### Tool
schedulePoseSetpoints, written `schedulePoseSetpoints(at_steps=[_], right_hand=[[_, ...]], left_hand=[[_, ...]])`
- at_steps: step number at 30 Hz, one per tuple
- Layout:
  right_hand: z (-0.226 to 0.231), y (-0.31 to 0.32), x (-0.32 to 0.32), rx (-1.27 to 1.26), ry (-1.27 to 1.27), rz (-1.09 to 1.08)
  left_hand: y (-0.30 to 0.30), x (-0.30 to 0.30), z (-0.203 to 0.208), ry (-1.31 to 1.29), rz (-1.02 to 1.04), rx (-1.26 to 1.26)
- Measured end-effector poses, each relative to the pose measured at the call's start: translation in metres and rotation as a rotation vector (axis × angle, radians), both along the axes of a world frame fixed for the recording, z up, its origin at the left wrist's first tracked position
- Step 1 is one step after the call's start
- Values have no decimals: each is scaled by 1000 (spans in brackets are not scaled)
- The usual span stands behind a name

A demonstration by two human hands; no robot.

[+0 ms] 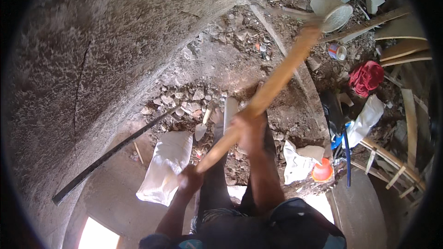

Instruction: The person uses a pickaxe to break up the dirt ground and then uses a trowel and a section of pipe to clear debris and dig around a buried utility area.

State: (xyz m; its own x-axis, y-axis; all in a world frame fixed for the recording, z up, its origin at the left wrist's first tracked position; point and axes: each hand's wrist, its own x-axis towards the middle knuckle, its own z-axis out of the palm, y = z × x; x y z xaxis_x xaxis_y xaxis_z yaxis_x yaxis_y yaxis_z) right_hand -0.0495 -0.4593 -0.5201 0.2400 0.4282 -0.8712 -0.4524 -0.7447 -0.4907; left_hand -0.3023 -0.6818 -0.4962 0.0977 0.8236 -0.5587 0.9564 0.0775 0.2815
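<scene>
Across the middle of the view slants a pickaxe with a thick wooden handle, raised over the ground; its head, at the upper right, is smeared by motion. My left hand is wrapped round the handle's lower end. Further up, my right hand grips the same handle, somewhat blurred. Broken stones and loose earth lie beyond my feet. A trowel rests on the rubble by my left leg. Close to my left hand is a filled white sack.
A rough wall rises on the left, with a long black bar lying near its foot. To the right are an orange container, a white bag, red cloth, a can, a pale bucket and a wooden ladder.
</scene>
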Motion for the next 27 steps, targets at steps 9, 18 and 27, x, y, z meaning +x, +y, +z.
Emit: schedulePoseSetpoints(at_steps=[9, 18, 27], right_hand=[[-196, 44, -66, -49, 231, -177], [-65, -27, 60, 464, -320, 22], [-163, 65, -11, 96, -56, -1]], left_hand=[[119, -5, -69, 117, 144, -71], [121, 62, -6, -254, -21, -221], [168, 24, -75, -42, -1, -347]])
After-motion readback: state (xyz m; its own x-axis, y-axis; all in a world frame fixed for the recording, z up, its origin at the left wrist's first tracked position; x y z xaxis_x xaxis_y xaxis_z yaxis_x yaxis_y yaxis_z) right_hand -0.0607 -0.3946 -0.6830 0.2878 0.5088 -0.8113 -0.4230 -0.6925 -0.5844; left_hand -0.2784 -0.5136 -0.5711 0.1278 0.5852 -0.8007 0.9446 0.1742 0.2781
